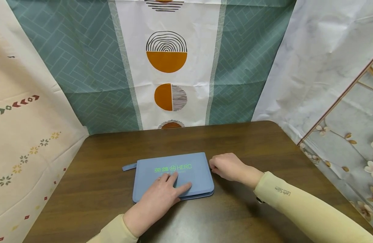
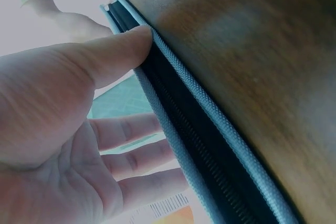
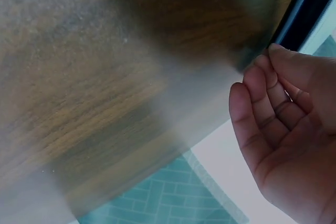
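A blue zip case [image 1: 198, 175] with green lettering lies flat on the brown table. My left hand [image 1: 157, 199] rests on its top with the fingers spread. In the left wrist view, the thumb touches the near edge beside the black zipper [image 2: 193, 140]. At the case's right side, my right hand [image 1: 227, 165] has its fingers curled. The right wrist view shows thumb and forefinger pinched together at the case's dark edge [image 3: 299, 22]. They seem to hold the zipper pull, which the fingertips hide.
A short blue wrist strap [image 1: 129, 166] sticks out from the case's left side. The wooden table [image 1: 107, 148] has patterned cloths hanging behind it [image 1: 89, 67] and along both sides.
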`<state>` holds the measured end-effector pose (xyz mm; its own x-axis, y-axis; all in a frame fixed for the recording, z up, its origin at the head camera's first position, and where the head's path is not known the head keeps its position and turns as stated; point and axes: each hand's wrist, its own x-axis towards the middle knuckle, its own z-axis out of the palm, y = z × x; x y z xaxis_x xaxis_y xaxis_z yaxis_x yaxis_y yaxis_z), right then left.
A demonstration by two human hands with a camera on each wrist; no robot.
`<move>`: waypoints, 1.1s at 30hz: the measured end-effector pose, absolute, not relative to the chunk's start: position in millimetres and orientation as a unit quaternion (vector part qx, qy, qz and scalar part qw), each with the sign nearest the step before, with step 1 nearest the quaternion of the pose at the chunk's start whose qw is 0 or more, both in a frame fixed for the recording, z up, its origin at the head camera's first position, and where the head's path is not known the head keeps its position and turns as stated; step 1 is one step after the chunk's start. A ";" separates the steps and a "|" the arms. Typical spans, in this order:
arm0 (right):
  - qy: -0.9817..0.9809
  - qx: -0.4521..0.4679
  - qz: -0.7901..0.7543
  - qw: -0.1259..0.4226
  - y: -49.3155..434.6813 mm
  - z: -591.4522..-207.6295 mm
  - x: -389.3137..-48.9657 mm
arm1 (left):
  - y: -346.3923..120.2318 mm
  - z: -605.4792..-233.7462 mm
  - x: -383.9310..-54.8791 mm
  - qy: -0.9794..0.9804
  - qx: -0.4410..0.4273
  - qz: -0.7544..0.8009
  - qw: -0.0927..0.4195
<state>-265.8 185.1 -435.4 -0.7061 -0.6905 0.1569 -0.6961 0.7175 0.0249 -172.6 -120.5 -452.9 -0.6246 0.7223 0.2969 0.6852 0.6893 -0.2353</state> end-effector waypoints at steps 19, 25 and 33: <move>-0.902 0.425 0.046 0.065 192.6 -433.7 -230.2 | -122.8 -453.6 -173.1 -0.897 -0.394 0.050 0.195; -0.903 0.425 0.043 0.046 191.1 -433.0 -221.2 | -124.2 -453.3 -172.4 -0.896 -0.394 0.049 0.199; -0.900 0.434 0.036 0.028 188.6 -429.0 -208.3 | -123.3 -453.4 -172.0 -0.895 -0.394 0.051 0.203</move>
